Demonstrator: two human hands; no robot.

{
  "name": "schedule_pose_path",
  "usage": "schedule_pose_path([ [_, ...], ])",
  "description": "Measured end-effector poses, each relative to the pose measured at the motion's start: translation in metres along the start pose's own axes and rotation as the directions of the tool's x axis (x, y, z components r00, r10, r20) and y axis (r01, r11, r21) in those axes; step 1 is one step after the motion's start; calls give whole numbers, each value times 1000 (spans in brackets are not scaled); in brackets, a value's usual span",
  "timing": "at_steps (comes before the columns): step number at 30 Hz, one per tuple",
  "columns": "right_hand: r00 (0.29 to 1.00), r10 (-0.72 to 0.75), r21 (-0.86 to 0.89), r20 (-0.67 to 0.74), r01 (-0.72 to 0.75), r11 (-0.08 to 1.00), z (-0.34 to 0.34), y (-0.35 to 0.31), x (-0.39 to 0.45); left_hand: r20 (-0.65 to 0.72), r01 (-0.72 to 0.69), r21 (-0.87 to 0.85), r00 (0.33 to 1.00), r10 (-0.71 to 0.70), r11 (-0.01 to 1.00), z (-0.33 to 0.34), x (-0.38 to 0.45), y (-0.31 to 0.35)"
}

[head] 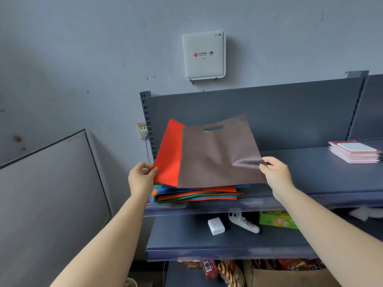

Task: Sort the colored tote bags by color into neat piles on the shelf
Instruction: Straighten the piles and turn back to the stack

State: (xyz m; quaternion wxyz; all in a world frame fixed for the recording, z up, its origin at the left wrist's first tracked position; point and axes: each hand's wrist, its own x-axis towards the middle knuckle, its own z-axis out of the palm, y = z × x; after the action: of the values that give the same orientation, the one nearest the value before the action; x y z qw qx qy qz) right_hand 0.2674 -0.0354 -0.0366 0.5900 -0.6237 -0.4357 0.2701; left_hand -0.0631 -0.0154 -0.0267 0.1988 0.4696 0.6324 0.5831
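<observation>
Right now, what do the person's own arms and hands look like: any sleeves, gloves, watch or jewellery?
Both arms are bare from the bottom edge of the picture up to the hands; no sleeve shows in view. The left hand and the right hand wear no gloves. No watch, bracelet or ring is visible on either wrist or on the fingers that show. No markings or cables are visible on them.

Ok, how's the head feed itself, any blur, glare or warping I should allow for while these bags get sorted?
Head view: wide-angle bending curves the shelf edge and wall panel; a soft sheen shows on the brown tote bag near the right hand; the shelf's front edge and mixed bag pile are slightly smeared; light is flat and bluish, shadows faint; the left hand is sharp enough.
</observation>
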Motion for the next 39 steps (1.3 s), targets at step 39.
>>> schedule_pose_path([
  [39,240,-220,325,946,-732,600,75,-125,-445,-889,22,-434,154,-432,901,-431,-452,36],
])
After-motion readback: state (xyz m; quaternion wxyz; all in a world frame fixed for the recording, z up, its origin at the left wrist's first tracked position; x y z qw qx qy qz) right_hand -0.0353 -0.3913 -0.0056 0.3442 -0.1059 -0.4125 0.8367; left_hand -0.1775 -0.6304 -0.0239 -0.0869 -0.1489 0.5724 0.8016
